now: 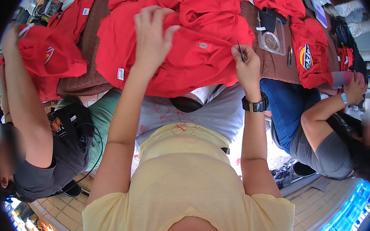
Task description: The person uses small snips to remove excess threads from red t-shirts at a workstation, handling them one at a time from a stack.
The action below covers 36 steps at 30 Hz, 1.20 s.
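Observation:
A red garment [182,49] with a small coloured logo patch [203,45] and a white label [121,74] lies spread before me, its near edge hanging over my lap. My left hand [152,33] is over its left part, fingers spread and bent, with nothing visible in them. At the garment's right edge, my right hand [247,64] closes on slim dark thread snips [241,52], points directed up and away. The fingers hide most of the tool. Whether they also pinch the cloth, I cannot tell. Loose red threads [181,127] cling to my clothes.
More red garments [212,1] are heaped at the back of the brown-covered table [273,64]. A clear plastic box [272,37] and another dark tool [290,56] lie to the right. Co-workers sit on both sides, their arms close by, with red garments [51,55] around them.

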### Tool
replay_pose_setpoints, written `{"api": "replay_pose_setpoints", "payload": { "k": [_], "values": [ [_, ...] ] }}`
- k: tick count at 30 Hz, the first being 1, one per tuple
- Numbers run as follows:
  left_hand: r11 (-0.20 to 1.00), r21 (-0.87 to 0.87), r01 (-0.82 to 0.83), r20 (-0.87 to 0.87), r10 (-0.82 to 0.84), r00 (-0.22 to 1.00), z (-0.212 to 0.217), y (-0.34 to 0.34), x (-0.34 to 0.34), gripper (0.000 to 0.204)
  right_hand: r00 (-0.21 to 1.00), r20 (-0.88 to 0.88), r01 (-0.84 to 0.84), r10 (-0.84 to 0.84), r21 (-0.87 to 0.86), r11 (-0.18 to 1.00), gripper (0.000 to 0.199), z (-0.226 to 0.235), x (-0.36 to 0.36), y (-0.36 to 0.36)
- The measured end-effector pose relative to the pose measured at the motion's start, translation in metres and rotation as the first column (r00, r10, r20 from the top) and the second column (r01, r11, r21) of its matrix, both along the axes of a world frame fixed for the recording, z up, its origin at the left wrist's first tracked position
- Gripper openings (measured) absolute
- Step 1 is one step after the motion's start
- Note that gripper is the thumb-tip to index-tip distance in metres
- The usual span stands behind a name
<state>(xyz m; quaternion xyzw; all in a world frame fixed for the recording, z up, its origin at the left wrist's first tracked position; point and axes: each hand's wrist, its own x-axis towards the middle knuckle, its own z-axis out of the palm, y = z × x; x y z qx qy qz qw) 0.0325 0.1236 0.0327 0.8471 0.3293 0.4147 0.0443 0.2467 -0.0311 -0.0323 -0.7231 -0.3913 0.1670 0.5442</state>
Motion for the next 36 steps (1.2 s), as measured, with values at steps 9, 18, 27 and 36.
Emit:
{"api": "replay_pose_setpoints", "payload": {
  "k": [9, 18, 27, 36],
  "values": [
    [0.863, -0.223, 0.452, 0.162, -0.425, 0.891, -0.041, -0.057, 0.067, 0.019, 0.929, -0.356, -0.066, 0.100, 0.107, 0.992, 0.017, 0.018, -0.010, -0.007],
    [0.222, -0.664, 0.714, 0.733, 0.007, 0.680, -0.022, -0.049, 0.032, 0.010, 0.753, -0.612, -0.118, 0.239, 0.232, 0.966, 0.020, 0.012, -0.006, -0.020],
    [0.083, -0.895, 0.438, 0.126, -0.895, 0.427, 0.020, -0.104, -0.053, 0.018, 0.749, -0.629, -0.105, 0.210, 0.200, 0.974, 0.020, 0.008, -0.006, -0.023],
    [0.988, -0.138, -0.074, -0.248, 0.038, 0.968, -0.018, 0.024, -0.059, 0.036, 0.968, -0.168, -0.189, 0.184, -0.011, 0.982, 0.032, 0.015, -0.018, -0.020]
  ]
}}
